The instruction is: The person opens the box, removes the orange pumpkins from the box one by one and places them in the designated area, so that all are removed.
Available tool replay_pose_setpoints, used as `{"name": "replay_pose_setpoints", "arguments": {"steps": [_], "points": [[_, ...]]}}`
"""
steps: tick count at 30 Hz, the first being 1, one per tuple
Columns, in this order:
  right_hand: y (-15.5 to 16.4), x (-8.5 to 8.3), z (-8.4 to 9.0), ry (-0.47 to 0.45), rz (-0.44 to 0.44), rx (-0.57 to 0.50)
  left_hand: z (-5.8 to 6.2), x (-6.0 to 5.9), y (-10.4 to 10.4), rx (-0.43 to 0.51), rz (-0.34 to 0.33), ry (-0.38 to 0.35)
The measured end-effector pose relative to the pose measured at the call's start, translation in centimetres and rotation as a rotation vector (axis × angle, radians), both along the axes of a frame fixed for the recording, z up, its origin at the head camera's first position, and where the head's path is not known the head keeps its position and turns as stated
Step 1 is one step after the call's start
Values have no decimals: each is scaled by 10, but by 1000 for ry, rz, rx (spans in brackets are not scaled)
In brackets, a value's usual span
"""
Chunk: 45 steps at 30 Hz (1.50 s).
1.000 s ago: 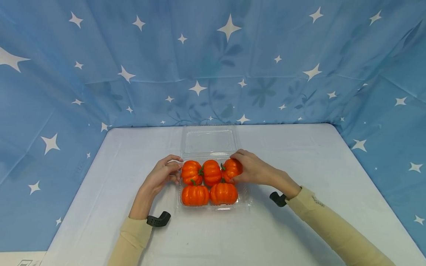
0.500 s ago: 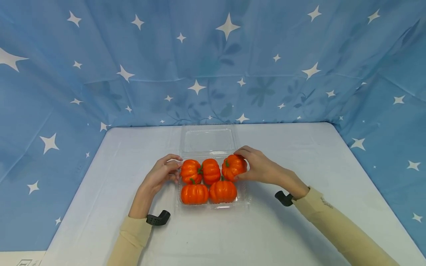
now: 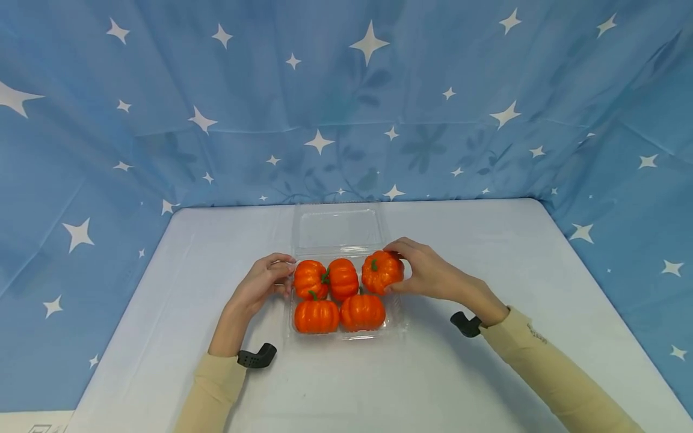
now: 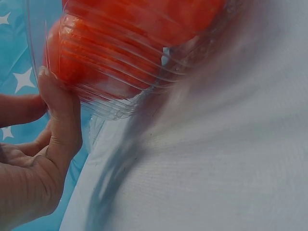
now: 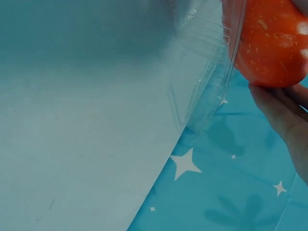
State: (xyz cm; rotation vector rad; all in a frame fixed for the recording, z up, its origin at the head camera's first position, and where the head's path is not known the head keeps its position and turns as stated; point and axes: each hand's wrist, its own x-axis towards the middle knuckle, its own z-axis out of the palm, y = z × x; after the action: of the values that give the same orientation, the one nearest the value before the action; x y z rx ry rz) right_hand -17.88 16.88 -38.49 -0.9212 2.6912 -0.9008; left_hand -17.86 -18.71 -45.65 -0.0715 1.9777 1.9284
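Observation:
A clear plastic clamshell box (image 3: 394, 316) stands on the table with its lid folded back. Small orange pumpkins with green stems fill it: two in the front row (image 3: 316, 317) and two behind, at the left (image 3: 311, 279) and middle (image 3: 343, 279). My left hand (image 3: 262, 281) is at the box's left side; in the left wrist view its thumb and a finger (image 4: 60, 113) pinch the rim. My right hand (image 3: 430, 270) grips another pumpkin (image 3: 379, 273) over the back right corner. In the right wrist view this pumpkin (image 5: 272, 45) sits above the box rim.
The open lid (image 3: 341, 228) lies flat behind the box, toward the table's back edge. A white cloth covers the table (image 3: 487, 252). Blue curtains (image 3: 243, 156) with white stars hang behind and at both sides.
My right hand has drawn the back right pumpkin up and to the right, turning its stem upward. The left hand and the other pumpkins have stayed put.

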Motion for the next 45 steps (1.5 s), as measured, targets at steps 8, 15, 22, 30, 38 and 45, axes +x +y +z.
{"name": "replay_pose_setpoints", "arguments": {"steps": [8, 15, 22, 30, 38, 45], "points": [[9, -1, -8, 6, 32, -114, -1, 1, -1, -19, 12, -10], [20, -7, -13, -12, -31, -209, -1, 2, -1, -13, 22, -6], [34, -13, -16, -23, -116, -205, -1, 2, -1, -11, 23, 1], [53, -19, -21, -19, -231, -189, 0, 2, 0, -4, 12, 2], [66, -32, -34, -40, -355, -152, -2, 2, -1, -4, 13, 5], [76, -48, -46, -102, -411, -117, -2, 1, 0, 6, 16, 7]]}}
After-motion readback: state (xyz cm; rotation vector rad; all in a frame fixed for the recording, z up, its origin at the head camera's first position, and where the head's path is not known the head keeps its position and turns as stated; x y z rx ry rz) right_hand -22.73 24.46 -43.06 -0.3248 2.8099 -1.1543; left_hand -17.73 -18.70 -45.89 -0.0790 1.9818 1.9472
